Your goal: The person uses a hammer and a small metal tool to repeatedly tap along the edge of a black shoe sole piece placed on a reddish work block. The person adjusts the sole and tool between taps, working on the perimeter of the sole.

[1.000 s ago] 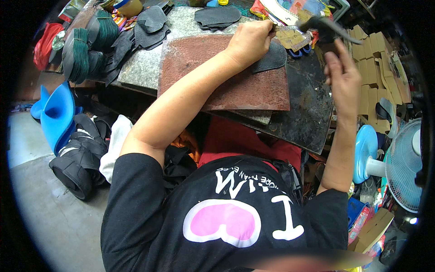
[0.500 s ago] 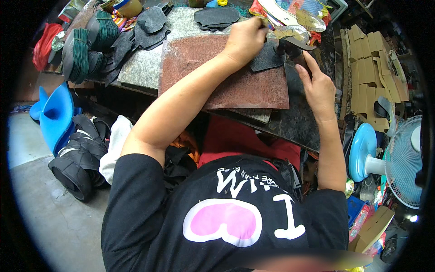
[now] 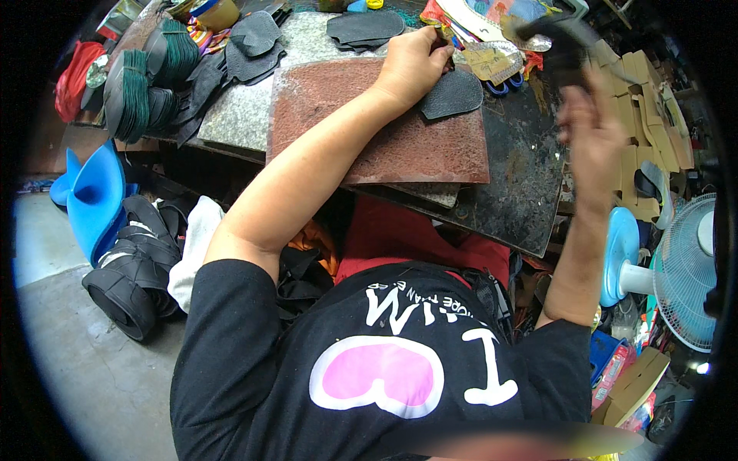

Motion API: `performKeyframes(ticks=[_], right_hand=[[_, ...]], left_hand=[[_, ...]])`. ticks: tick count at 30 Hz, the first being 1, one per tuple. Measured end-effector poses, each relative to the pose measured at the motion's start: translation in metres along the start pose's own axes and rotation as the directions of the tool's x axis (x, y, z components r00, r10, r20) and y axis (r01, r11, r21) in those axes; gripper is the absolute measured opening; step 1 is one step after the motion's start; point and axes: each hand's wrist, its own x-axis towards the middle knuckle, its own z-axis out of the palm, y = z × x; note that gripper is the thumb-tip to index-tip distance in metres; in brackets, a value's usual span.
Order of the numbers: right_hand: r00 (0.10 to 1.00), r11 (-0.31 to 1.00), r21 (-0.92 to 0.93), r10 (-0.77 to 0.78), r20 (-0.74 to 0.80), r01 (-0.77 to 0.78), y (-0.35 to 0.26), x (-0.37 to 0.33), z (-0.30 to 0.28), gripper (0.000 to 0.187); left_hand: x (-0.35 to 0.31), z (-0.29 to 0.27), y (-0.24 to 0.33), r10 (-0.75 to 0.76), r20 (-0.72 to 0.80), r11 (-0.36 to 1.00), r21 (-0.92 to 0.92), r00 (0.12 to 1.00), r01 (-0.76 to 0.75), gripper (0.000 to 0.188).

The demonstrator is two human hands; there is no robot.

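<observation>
My left hand (image 3: 413, 63) is closed in a pinch above the far right part of a reddish-brown board (image 3: 330, 146). Something small and dark shows at its fingertips, mostly hidden by the fingers. Just beside this hand, a black textured leather piece (image 3: 453, 96) with a rounded end lies flat over the board's right edge. My right hand (image 3: 593, 127), smeared by motion, is raised to the right of the board. It grips a hammer (image 3: 560, 32), whose blurred dark head is up near the table's far right corner.
More black leather pieces (image 3: 365, 29) lie on a grey stone slab (image 3: 304, 34) under the board. Spools of green cord (image 3: 127, 96) stand at the left. Blue-handled scissors (image 3: 505, 86) and a plastic bag are at the far right. A fan (image 3: 688, 269) and cardboard boxes (image 3: 634, 115) flank the table.
My right hand has swung the hammer up and to the right, away from the leather piece, uncovering its rounded end. My left hand has stayed almost in place.
</observation>
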Motion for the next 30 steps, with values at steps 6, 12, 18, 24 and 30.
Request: performKeyframes(ticks=[6, 12, 18, 24, 30], right_hand=[[0.922, 0.926, 0.035, -0.37, -0.115, 0.376, -0.023, 0.005, 0.0, 0.033], [0.993, 0.945, -0.313, -0.067, 0.1, 0.095, 0.074, -0.013, 0.026, 0.048], [0.983, 0.848, -0.526, 0.033, 0.178, 0.067, 0.059, -0.022, 0.034, 0.044], [0.988, 0.862, -0.5, -0.015, 0.151, 0.089, 0.087, -0.025, 0.038, 0.043], [0.997, 0.995, -0.064, -0.082, -0.008, 0.082, 0.006, -0.006, -0.008, 0.039]], left_hand=[[0.002, 0.008, 0.016, 0.384, 0.029, 0.882, 0.283, 0.923, -0.377, 0.011], [-0.001, 0.006, 0.017, 0.309, -0.032, 0.926, 0.238, 0.951, -0.293, 0.009], [0.002, 0.005, 0.0, -0.216, 0.003, 0.916, -0.345, 0.976, 0.204, 0.018], [0.002, 0.006, -0.003, -0.187, 0.082, 0.95, -0.237, 0.979, 0.202, 0.02], [0.003, 0.005, 0.002, 0.042, 0.029, 0.999, -0.015, 0.999, -0.041, 0.018]])
